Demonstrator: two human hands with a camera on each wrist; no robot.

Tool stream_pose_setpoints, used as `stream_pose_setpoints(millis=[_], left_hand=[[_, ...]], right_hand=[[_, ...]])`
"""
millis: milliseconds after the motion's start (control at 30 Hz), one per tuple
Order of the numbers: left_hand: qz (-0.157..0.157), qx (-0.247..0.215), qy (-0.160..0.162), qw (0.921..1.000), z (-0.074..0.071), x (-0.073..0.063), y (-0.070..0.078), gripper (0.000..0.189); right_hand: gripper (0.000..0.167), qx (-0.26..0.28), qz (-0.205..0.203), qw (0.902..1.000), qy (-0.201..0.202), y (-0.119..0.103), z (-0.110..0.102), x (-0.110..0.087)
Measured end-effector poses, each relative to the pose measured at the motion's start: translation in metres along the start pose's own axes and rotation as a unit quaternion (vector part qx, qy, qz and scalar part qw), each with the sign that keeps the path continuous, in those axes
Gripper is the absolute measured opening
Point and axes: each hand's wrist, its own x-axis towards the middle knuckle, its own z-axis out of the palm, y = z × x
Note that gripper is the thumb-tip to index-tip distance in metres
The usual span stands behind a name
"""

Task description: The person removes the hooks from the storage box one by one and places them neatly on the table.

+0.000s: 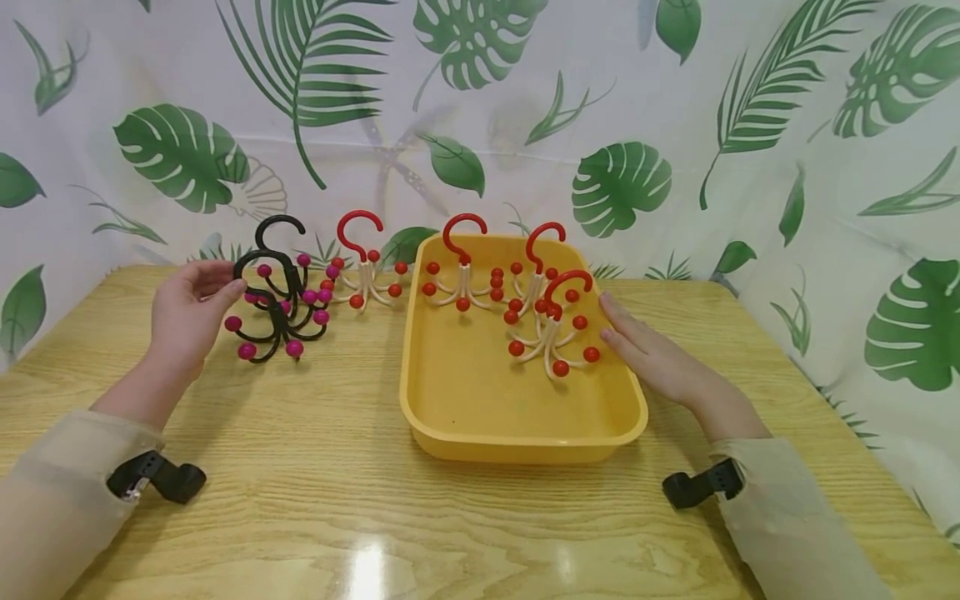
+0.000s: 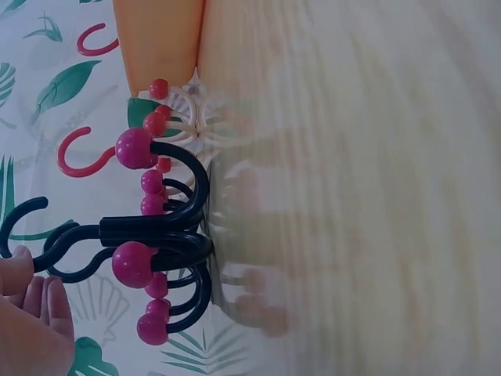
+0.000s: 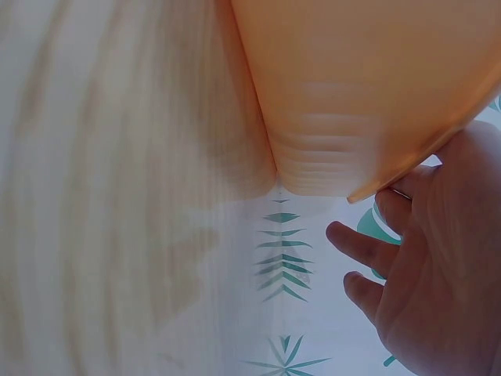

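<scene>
Two black rotating hook hangers with magenta ball tips stand one behind the other on the left of the table. My left hand (image 1: 187,312) pinches the hook of the nearer black hanger (image 1: 279,329) between thumb and fingers; its arms rest at the tabletop. Just behind it stands the other black hanger (image 1: 288,265). To the right is a yellow tray (image 1: 480,446), holding three hangers with red hooks, cream arms and red balls, such as the front one (image 1: 552,329). My right hand (image 1: 660,354) rests its extended fingers against the tray's right rim (image 3: 423,160).
Another red-hooked hanger (image 1: 365,271) stands on the table between the black hangers and the tray. A white curtain (image 1: 510,108) with green leaf prints rises directly behind the wooden table (image 1: 300,500).
</scene>
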Motion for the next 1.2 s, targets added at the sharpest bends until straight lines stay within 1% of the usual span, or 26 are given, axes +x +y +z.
stream_pose_setpoints(millis=[133,267,367,433,500,600,667,800,933,1033,1200], left_hand=[[0.007,-0.003,0.03,0.9995,0.003,-0.001,0.005,0.039],[0.028,-0.014,0.068,0.9972,0.006,-0.002,0.016,0.041],[0.049,-0.032,0.092,0.994,0.011,-0.002,0.03,0.04],[0.073,-0.045,0.104,0.9908,0.016,-0.004,0.041,0.039],[0.1,-0.063,0.109,0.9869,0.022,-0.007,0.054,0.037],[0.14,-0.088,0.091,0.982,0.035,-0.012,0.072,0.035],[0.157,-0.103,0.069,0.9797,0.045,-0.016,0.082,0.034],[0.161,-0.117,0.017,0.9799,0.065,-0.024,0.1,0.033],[0.161,-0.133,-0.026,0.9776,0.083,-0.03,0.112,0.035],[0.167,-0.15,-0.052,0.9731,0.097,-0.033,0.119,0.036],[0.155,-0.151,-0.088,0.9723,0.119,-0.038,0.126,0.034]], right_hand=[[0.065,0.002,-0.002,1.0,0.002,0.0,0.0,0.001],[0.065,0.001,-0.005,1.0,0.0,-0.001,0.0,0.001],[0.065,0.001,-0.004,1.0,0.001,-0.002,-0.001,0.001],[0.065,0.0,-0.004,1.0,0.0,-0.002,-0.001,0.001],[0.064,0.0,-0.004,1.0,0.0,-0.001,-0.001,0.001],[0.064,0.002,-0.003,1.0,-0.002,-0.001,-0.001,0.0],[0.064,0.003,-0.001,1.0,-0.002,-0.001,-0.001,-0.001],[0.065,0.004,-0.002,1.0,-0.002,-0.001,-0.001,-0.002],[0.065,0.006,-0.002,1.0,-0.001,-0.001,-0.001,-0.002],[0.065,0.006,0.0,1.0,-0.001,0.0,0.0,-0.002],[0.064,0.008,-0.002,1.0,0.001,0.002,0.0,-0.001]])
